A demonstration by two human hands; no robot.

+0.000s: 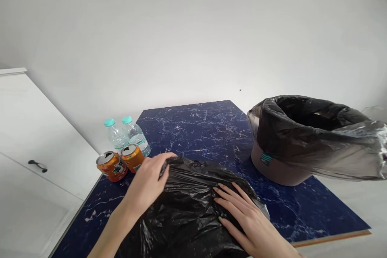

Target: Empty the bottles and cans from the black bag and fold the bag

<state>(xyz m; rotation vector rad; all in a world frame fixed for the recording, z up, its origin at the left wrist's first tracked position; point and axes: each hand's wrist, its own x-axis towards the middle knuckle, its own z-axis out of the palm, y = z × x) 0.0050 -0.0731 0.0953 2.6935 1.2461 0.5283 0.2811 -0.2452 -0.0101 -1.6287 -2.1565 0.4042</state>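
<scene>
A crumpled black plastic bag [187,205] spreads in front of me over the near part of the table. My left hand [150,177] is closed on its upper left edge, fingers curled over the rim and thumb on the near side. My right hand [242,211] lies on the bag's right part with the fingers stretched out, pressing on the plastic. A pale edge peeks out beneath the bag at its right; what it belongs to is hidden. Just left of my left hand stand two orange drink cans, a nearer one [113,167] and another [133,159], both with opened tops.
Behind the cans stand two clear bottles [115,134] [136,135] with turquoise caps. A brown bin [272,169] lined with a dark bag [311,145] stands at the right. The blue marbled table [193,125] meets a white wall; a white cabinet [33,141] is on the left.
</scene>
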